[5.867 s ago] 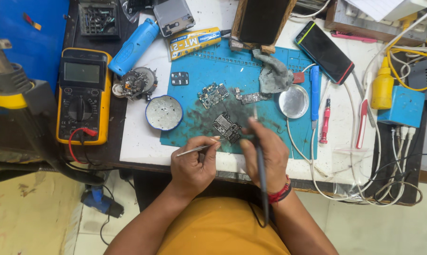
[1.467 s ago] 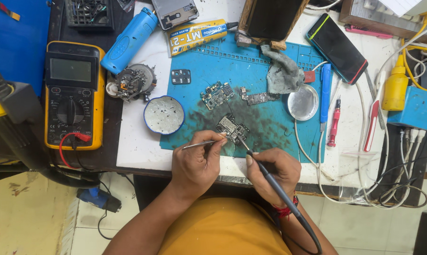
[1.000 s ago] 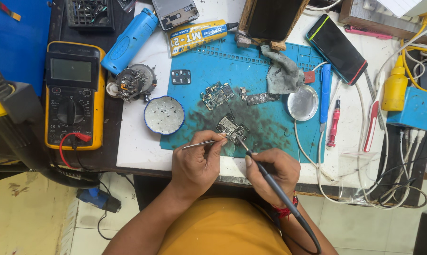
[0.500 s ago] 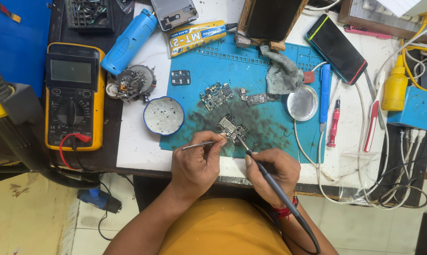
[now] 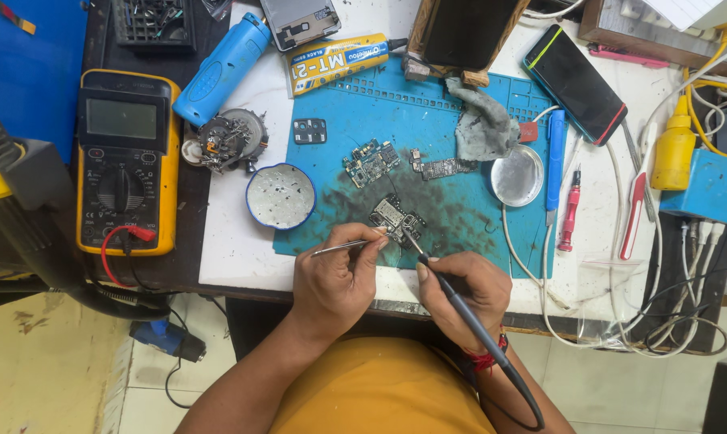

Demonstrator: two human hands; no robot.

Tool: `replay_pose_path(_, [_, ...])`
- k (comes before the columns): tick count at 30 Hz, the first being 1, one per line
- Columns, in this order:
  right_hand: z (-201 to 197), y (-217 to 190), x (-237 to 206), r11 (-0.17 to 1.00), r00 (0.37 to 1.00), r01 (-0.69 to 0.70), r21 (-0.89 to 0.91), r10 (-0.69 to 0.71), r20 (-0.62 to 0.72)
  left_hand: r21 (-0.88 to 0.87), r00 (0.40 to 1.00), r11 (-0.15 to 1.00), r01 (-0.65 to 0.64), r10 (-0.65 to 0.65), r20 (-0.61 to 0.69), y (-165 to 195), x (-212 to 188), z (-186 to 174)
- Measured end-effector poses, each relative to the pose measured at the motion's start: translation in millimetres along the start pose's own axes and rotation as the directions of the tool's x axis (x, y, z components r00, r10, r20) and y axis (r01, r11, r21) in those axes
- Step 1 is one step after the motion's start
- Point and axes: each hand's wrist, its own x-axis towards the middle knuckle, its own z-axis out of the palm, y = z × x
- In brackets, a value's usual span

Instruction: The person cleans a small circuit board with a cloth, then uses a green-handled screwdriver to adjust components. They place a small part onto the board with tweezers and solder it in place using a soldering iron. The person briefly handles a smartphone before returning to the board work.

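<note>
1. While the small grey circuit board is lying on the soot-darkened patch of the blue silicone work mat, near the mat's front edge, the left hand is holding thin metal tweezers; its fingers are pinching them narrowly, tips at the board's left edge.
2. The right hand is gripping a dark pen-shaped soldering iron with fingers closed around the handle, and the tip is touching the board's lower side.
3. Judged from this layout, the board work is under way, not finished: both tools are engaged on the board.
4. Two further green and grey board pieces are lying untouched higher on the mat, beside a grey cloth.
5. A round white-filled tin is sitting on the white counter, overlapping the mat's left edge, and a yellow multimeter is resting well apart.
</note>
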Motion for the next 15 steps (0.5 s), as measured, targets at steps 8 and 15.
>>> replay_pose_path(8, [0.2,-0.7,-0.6,1.0,1.0,0.001,0.016,-0.001,0.006,-0.013,1.0,1.0,-0.003,0.003,-0.004,0.5,0.4,-0.4])
replay_pose_path(15, [0.0,-0.3,-0.3,1.0,1.0,0.013,0.022,-0.014,0.014,-0.009,1.0,1.0,-0.009,0.009,-0.007,0.7,0.5,-0.1])
